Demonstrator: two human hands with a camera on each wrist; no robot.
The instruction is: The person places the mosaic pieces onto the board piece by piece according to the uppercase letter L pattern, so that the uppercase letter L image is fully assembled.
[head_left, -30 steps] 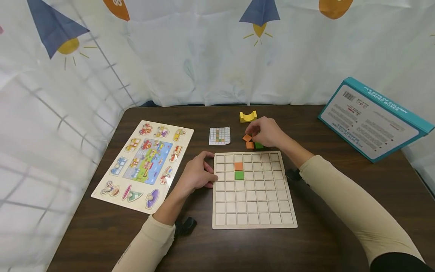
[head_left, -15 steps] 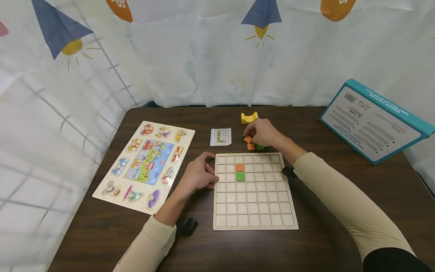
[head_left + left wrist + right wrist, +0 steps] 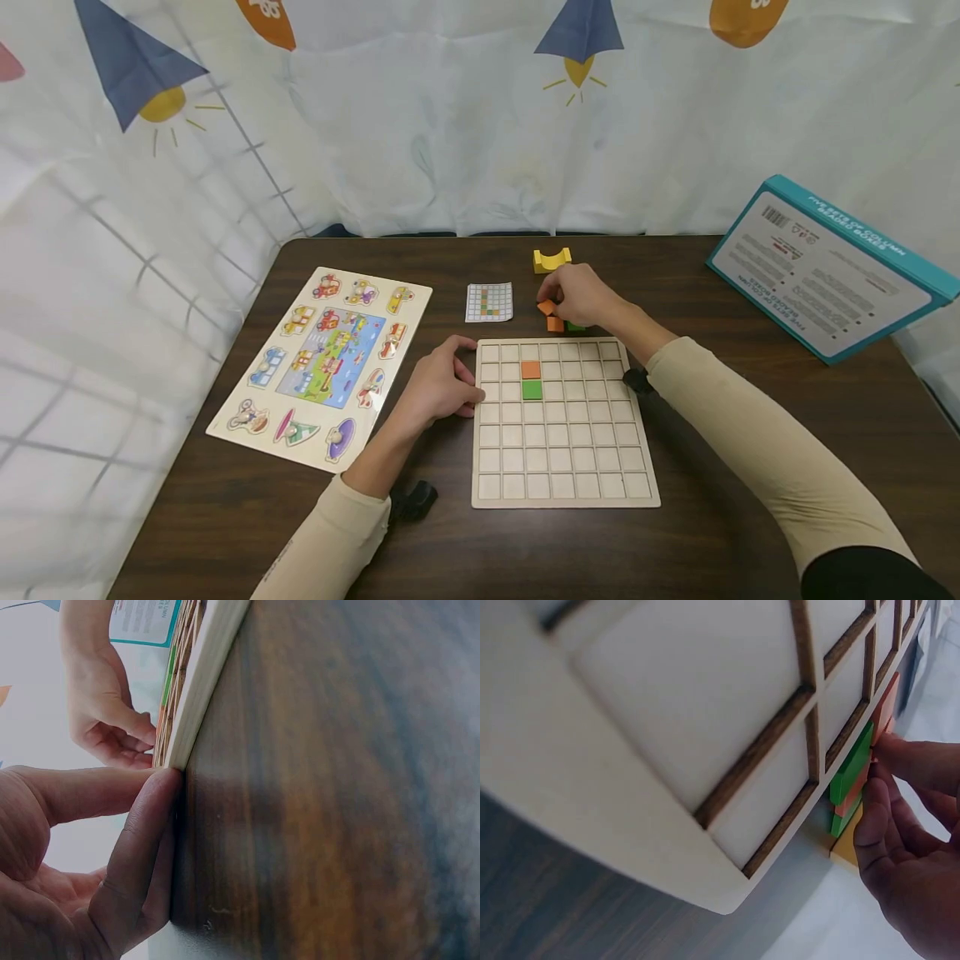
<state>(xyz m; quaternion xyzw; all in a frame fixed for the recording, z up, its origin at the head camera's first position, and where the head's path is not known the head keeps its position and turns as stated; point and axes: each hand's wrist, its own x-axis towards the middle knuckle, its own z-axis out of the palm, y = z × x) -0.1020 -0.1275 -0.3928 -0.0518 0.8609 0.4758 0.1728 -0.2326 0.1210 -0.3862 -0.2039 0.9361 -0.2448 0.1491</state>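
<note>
In the head view a pale wooden grid board [image 3: 558, 437] lies on the table, with one orange tile [image 3: 531, 370] and one green tile [image 3: 532, 390] set in its squares. My left hand [image 3: 442, 385] rests at the board's left edge, thumb and forefinger touching the rim. Beyond the far edge, my right hand [image 3: 581, 293] pinches an orange tile [image 3: 886, 703] in a small pile. Beside it are another orange tile [image 3: 555, 323] and green tiles [image 3: 853, 769], partly hidden by the fingers. A small card [image 3: 489, 302] printed with a coloured grid lies left of the pile.
A yellow block with a curved hollow [image 3: 551, 261] stands behind the right hand. At left lies a picture puzzle board [image 3: 318, 367] with vehicle pieces. A teal-edged box [image 3: 825, 267] leans at the right. White patterned curtains hang behind the dark table [image 3: 570, 550].
The right hand shifts slightly over the tile pile, and the orange tile beneath its fingers tilts. The left hand stays at the board's edge. The head view drifts a little.
</note>
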